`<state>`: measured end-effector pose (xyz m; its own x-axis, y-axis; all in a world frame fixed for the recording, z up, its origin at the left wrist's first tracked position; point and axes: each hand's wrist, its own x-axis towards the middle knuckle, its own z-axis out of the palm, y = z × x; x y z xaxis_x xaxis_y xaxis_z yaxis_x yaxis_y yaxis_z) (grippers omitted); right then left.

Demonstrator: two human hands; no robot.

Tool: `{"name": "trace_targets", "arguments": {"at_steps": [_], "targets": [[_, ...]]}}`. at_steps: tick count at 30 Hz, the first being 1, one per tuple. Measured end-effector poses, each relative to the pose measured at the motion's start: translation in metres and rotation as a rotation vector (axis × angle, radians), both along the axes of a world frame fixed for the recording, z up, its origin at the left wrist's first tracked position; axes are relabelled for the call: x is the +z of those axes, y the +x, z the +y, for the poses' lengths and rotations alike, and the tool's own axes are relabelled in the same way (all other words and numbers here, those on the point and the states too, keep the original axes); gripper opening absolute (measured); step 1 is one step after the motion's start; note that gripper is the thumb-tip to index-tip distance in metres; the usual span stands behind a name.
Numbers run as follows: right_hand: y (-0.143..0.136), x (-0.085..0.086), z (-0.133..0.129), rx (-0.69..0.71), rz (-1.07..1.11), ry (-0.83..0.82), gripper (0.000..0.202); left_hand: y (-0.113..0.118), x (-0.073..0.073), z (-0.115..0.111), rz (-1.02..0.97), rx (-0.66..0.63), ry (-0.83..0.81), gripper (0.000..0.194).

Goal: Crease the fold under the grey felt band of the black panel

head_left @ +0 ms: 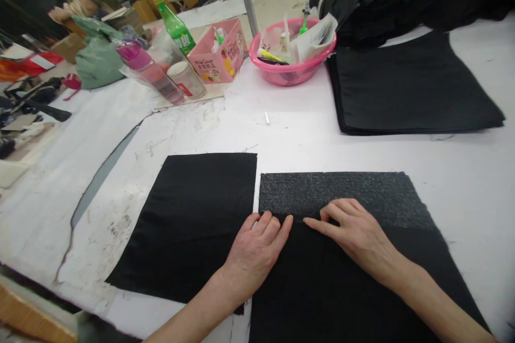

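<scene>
Both your hands are partly curled, fingertips down on the black cloth (pixel 341 284) along the lower edge of its speckled gray strip (pixel 338 190); whether the left hand (pixel 257 246) or right hand (pixel 360 241) pinches it, you cannot tell. That cloth lies toward the worktop's (pixel 289 147) near edge. Just left, across a narrow gap, lies a black panel (pixel 193 220); further left, the white covering has a long tear (pixel 105 177). Beyond both pieces you have an open white band with a small white stick (pixel 267 118) on it. Past that, a stack of black cloth (pixel 410 86) lies right, a pink basin (pixel 292 72) stands mid-worktop, and left of it a pink box (pixel 219 56) reads "Milk", its next word unclear. The green bottle's (pixel 175 24) label is too small to read.
</scene>
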<state>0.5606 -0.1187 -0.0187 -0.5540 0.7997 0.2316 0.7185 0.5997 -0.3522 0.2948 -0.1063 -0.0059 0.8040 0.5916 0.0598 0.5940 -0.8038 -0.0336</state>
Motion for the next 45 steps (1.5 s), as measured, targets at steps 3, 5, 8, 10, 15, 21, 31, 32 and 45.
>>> {"name": "trace_targets", "arguments": {"at_steps": [3,5,8,10,15,21,31,32,45], "targets": [[-0.001,-0.001,-0.003,-0.019,-0.014,0.004,0.034,0.002,0.001,0.000,0.008,-0.002,-0.005,0.046],[-0.003,-0.001,-0.004,-0.019,-0.022,0.012,0.033,0.004,0.002,0.001,0.022,-0.015,-0.006,0.045],[-0.005,0.000,-0.004,-0.021,-0.027,0.010,0.032,0.009,0.003,0.003,0.042,-0.061,-0.019,0.043],[-0.004,0.001,-0.005,-0.032,-0.021,-0.002,0.032,0.012,0.004,0.003,0.058,-0.081,-0.027,0.044],[0.010,0.003,-0.008,-0.049,0.016,-0.028,0.030,0.017,0.006,0.004,0.085,-0.094,-0.039,0.049],[0.029,0.001,-0.013,-0.077,0.020,-0.032,0.033,0.022,0.005,0.005,0.093,-0.096,-0.072,0.051],[0.026,0.003,-0.018,-0.059,-0.008,0.009,0.033,0.033,0.008,0.006,0.124,-0.151,-0.110,0.052],[0.025,0.003,-0.018,-0.060,-0.011,0.011,0.032,0.034,0.009,0.006,0.125,-0.153,-0.112,0.052],[0.058,0.002,-0.026,-0.132,0.053,-0.024,0.033,0.052,0.009,0.009,0.103,-0.208,-0.130,0.051]]}}
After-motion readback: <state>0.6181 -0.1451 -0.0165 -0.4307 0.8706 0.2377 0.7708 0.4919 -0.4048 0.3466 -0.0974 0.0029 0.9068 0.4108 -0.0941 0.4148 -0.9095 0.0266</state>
